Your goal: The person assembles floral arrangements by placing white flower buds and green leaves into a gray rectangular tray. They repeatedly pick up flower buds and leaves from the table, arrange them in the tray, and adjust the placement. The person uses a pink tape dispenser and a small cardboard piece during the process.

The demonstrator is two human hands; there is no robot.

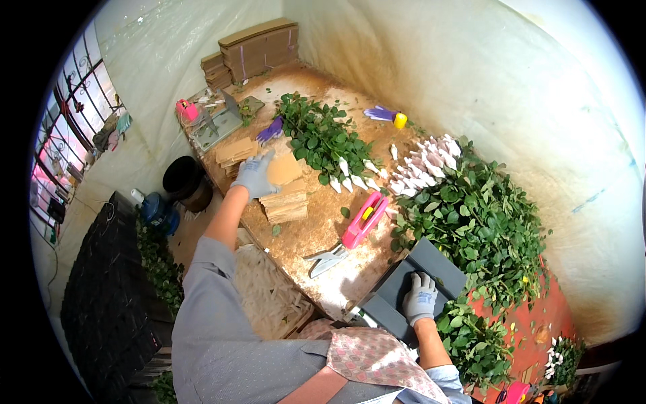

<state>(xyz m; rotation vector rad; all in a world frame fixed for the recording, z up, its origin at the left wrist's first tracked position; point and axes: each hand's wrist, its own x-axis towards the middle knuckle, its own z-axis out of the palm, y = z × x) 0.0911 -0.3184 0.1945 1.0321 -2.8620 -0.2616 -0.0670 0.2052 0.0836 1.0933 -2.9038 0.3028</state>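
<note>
My left hand (pixel 256 176), in a grey glove, reaches out over the wooden bench and grips a brown cardboard sheet (pixel 284 168) lifted off a stack of cardboard sheets (pixel 286 205). Nearer to me, my gloved right hand (pixel 421 297) rests flat on a dark grey angled tray (pixel 431 262) at the bench's edge, fingers spread. A pink tape dispenser (pixel 363 221) lies between the two hands. White rose buds (pixel 424 165) on leafy stems (pixel 478 222) lie to the right of the tray.
A second pile of green stems (pixel 319 135) lies further back. Beyond it are another grey tray (pixel 219 124), purple gloves (pixel 380 113), a yellow roll (pixel 400 121) and stacked cardboard (pixel 259 47). A black bucket (pixel 183 178) stands on the floor left of the bench.
</note>
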